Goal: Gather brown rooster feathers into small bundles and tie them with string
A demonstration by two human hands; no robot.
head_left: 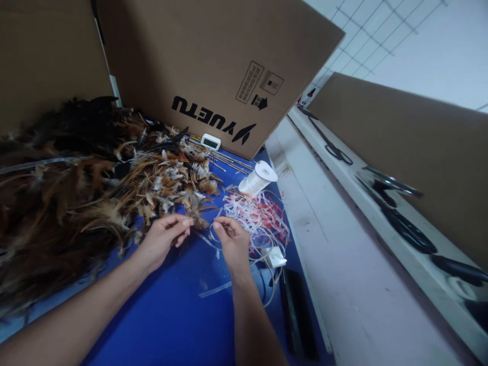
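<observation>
My left hand (166, 239) pinches a small tuft of brownish feathers (198, 211) by its base, the fluffy ends pointing away from me. Just to its right, my right hand (231, 241) is closed, thumb against fingertips, on a thin pale strand (212, 235) that loops below the fingers. Left of my hands spreads a large heap of brown, black and white feathers (148, 173). Beyond my right hand lies a tangle of white and red strips (263, 213), with a white spool (259, 178) behind it. All rest on a blue tabletop (171, 310).
A large cardboard box (213, 66) stands at the back, with a small white digital display (210, 142) and thin sticks (234, 161) before it. A white plug-like block (275, 257) with a cable sits at right. Scissors (337, 152) and black-handled tools (407, 231) lie on a ledge.
</observation>
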